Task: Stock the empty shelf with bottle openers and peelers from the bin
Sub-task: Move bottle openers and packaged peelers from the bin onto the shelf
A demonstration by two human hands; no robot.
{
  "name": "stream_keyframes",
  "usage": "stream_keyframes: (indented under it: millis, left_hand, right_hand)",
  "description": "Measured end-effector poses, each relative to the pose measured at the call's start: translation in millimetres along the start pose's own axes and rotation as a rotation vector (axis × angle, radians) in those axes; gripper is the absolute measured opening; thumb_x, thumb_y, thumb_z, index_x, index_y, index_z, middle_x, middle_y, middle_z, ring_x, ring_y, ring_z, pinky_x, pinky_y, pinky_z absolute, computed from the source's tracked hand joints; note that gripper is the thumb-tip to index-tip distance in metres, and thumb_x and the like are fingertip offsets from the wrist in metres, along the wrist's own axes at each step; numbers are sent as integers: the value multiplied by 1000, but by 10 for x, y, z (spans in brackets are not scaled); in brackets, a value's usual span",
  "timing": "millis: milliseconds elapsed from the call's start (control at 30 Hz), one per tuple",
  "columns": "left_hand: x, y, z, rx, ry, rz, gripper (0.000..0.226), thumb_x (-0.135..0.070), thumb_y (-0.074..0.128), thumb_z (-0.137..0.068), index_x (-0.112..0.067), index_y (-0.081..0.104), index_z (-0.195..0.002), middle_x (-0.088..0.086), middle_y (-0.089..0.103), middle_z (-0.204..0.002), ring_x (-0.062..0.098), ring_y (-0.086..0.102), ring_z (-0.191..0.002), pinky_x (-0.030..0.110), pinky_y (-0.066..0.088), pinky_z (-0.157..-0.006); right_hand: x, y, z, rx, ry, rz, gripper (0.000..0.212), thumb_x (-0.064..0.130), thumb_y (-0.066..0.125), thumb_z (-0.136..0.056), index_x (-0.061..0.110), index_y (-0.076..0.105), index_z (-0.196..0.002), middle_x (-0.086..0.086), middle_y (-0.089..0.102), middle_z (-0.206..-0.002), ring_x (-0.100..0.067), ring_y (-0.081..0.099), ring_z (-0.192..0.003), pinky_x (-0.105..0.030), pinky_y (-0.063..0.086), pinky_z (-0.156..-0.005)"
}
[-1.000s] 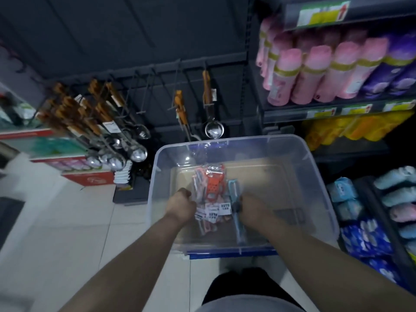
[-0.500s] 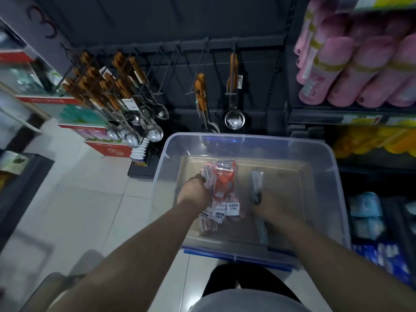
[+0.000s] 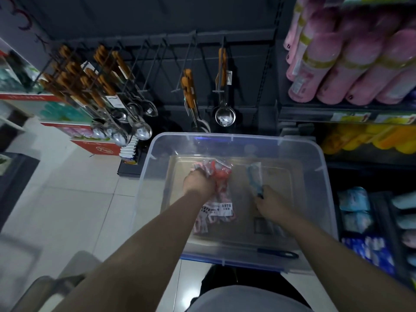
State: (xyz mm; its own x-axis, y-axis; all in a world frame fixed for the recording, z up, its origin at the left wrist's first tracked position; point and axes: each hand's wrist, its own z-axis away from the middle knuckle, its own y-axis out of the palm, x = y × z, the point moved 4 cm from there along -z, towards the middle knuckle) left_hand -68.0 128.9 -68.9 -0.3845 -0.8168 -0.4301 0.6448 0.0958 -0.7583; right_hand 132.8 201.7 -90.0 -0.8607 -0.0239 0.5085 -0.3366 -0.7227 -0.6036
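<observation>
1. The left hand (image 3: 198, 183) is down inside the clear plastic storage bin (image 3: 236, 140), fingers curled round a bundle of red tools in clear packets with white labels (image 3: 221, 176)
2. The right hand (image 3: 270, 203), just right of it, pinches the near end of a pale blue tool in a clear sleeve (image 3: 254, 174), which points away from the wrist
3. These may be peelers or openers, but the blur hides which
4. Bare black wire hooks (image 3: 157, 55) hang beyond both hands

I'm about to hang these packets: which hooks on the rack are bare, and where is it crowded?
The bare hooks lie mid-rack, between the packed wooden-handled spoons at left and the orange-handled utensils beside the ladle. The left hand grips red packets, the right hand a blue packet.
</observation>
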Motion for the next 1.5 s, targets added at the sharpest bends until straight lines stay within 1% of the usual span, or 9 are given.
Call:
stream_keyframes:
  millis: [267,467,667,800,933,1067,1167,1400,1500]
  left_hand:
    - [625,-329,173,-180,-199,316,28,-23,55,-93,0,54,-108,17,66,-103,32,63,-94,37,50,-80]
    - [739,-301,233,-54,-200,288,22,-26,65,-87,-15,57,-70,11,68,-82,28,68,-81,30,50,-67]
    - [660,-242,210,-39,-164,343,30,-36,62,-89,-9,61,-102,7,66,-89,26,63,-80,29,48,-69]
    - [535,-249,225,-53,-107,368,32,-43,60,-89,-14,61,-102,7,67,-88,26,62,-78,28,46,-67]
    - [250,-310,252,-49,-4,416,25,-39,60,-89,-16,59,-98,5,67,-81,25,65,-73,31,49,-60]
    - [-229,-244,298,41,162,528,12,-29,62,-88,-17,60,-87,3,68,-73,23,68,-66,45,58,-66]
    - [-712,-118,482,152,301,561,15,-22,61,-91,-17,55,-79,1,64,-71,22,65,-68,40,57,-67]
    - [-1698,478,1590,493,654,418,25,-1,56,-89,-11,51,-67,-1,57,-55,-1,55,-44,15,43,-42]
    - [-1931,842,2260,596,782,326,10,-11,69,-79,-12,59,-79,0,67,-70,18,65,-68,34,55,-62]
  right_hand:
    - [663,338,-49,-5,-92,-64,55,48,73,-76,15,42,-107,-3,61,-103,-26,63,-89,-35,49,-73]
    - [674,457,-137,-103,-16,-175,47,34,72,-80,15,37,-102,-4,54,-93,-29,60,-85,-29,39,-69]
    - [564,287,-135,-97,-50,-180,20,31,71,-79,16,63,-89,-6,65,-82,-24,65,-80,-27,41,-65]
    - [461,116,-17,-166,-92,-229,37,38,72,-77,15,59,-103,-4,69,-88,-20,65,-75,-27,45,-57]
    - [399,5,124,-186,-132,-314,48,52,72,-67,22,60,-101,4,70,-84,-14,67,-75,-39,57,-64]
    - [455,-343,531,-379,-146,-456,15,20,73,-83,13,61,-89,2,63,-73,-6,58,-65,-16,43,-51]
    - [323,-703,920,-588,-122,-474,18,28,71,-84,19,57,-91,-1,65,-85,-14,61,-77,-29,47,-62]
    - [-730,-1145,2072,-881,308,-322,39,33,67,-83,10,51,-110,-15,64,-110,-34,59,-103,-33,39,-71]
    - [-1265,-1085,2730,-958,434,-389,37,31,66,-85,12,49,-111,-14,64,-112,-33,59,-102,-31,36,-69]
